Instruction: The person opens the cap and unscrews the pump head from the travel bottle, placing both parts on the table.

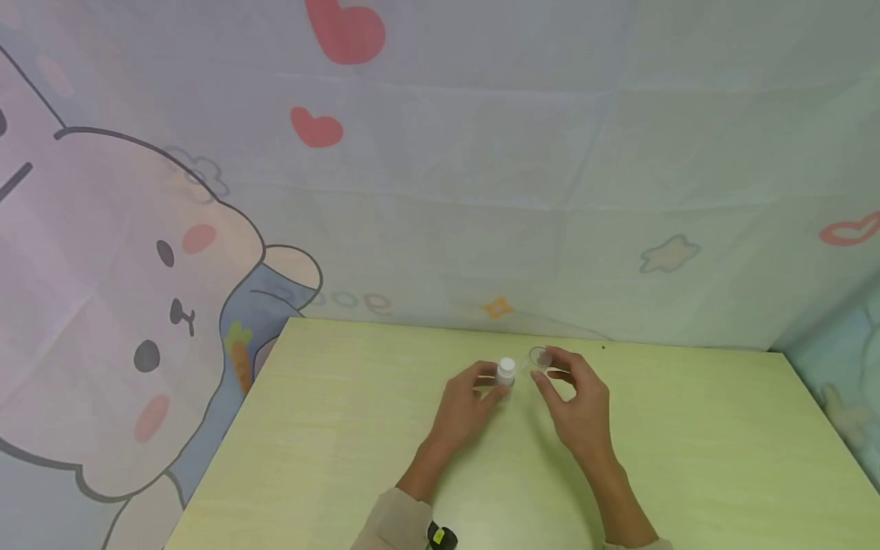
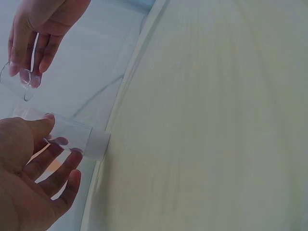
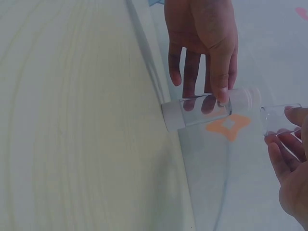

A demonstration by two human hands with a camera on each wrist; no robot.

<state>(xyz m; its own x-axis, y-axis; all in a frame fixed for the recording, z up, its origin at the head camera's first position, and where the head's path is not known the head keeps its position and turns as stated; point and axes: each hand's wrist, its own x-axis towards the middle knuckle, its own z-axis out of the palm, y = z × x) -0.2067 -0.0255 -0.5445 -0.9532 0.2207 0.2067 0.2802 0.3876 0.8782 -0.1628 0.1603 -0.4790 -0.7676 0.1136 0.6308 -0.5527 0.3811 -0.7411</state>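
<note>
My left hand (image 1: 464, 405) holds a small bottle (image 1: 506, 370) upright between thumb and fingers. The bottle has a clear middle, a white lower end that meets the tabletop, and a whitish top, as the left wrist view shows. To its right, my right hand (image 1: 580, 401) pinches a clear, cup-like cover (image 1: 539, 357) between thumb and fingers. In the right wrist view the cover (image 3: 281, 119) is apart from the bottle (image 3: 206, 110), slightly above its top end. Its round rim faces the bottle side.
Both hands are over the far part of a pale yellow table (image 1: 330, 428). Behind its back edge hangs a printed cloth (image 1: 447, 191) with hearts and a cartoon animal. A black item (image 1: 443, 537) with a yellow mark is at the left sleeve.
</note>
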